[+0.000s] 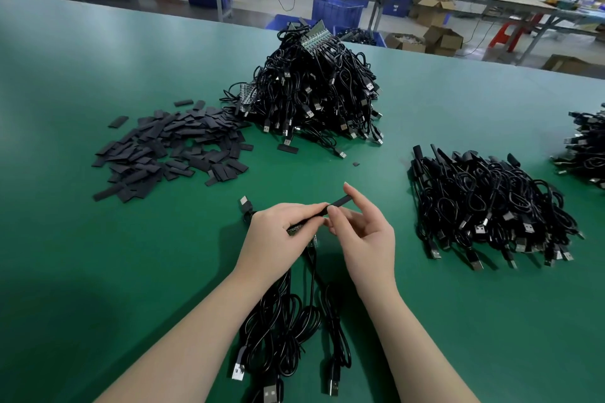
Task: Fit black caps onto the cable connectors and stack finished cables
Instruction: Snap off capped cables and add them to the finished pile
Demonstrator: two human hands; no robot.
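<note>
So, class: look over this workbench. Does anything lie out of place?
Slightly. One cap and a small dark scrap lie alone on the table, apart from the cap pile. Nothing looks damaged.

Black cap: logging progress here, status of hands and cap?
Left hand grips cable end. Right hand pinches black cap, sliding it on. Nothing in the way.
</note>
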